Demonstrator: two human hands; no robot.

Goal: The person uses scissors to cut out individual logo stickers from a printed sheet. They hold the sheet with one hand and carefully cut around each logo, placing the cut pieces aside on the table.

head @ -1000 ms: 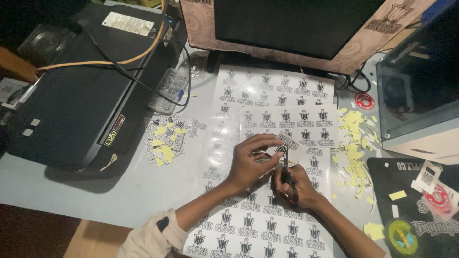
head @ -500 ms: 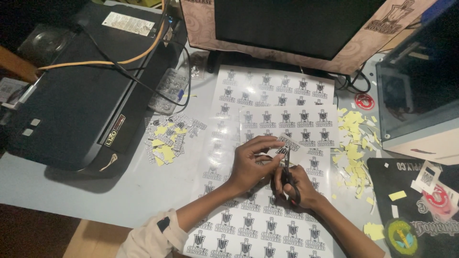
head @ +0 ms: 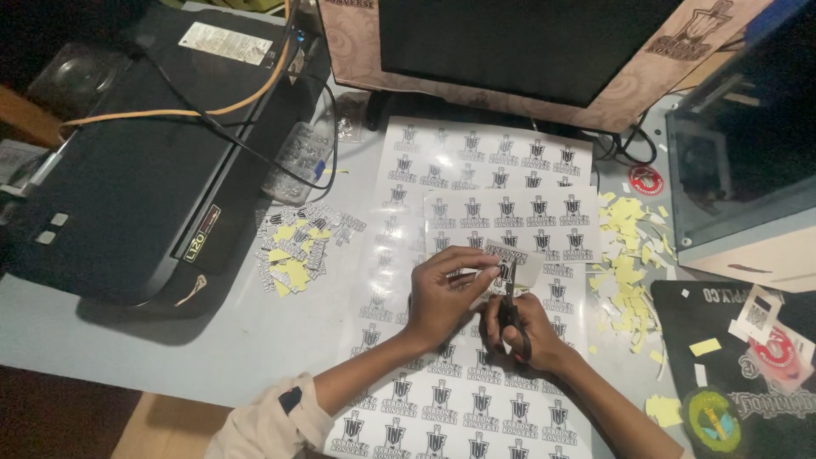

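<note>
Black printer [head: 144,170] at the desk [head: 110,340] left edge, dark monitor [head: 518,42] along the far edge, long sticker sheets [head: 476,170] running from the monitor foot to the near edge. Yellow scraps [head: 625,263] strewn toward the right edge (a smaller heap beside the printer). Over the sheets near the near edge, left hand [head: 442,293] pinching a small sticker [head: 507,255], right hand [head: 523,327] clenched round scissors [head: 510,302], blades touching the sticker.
</note>
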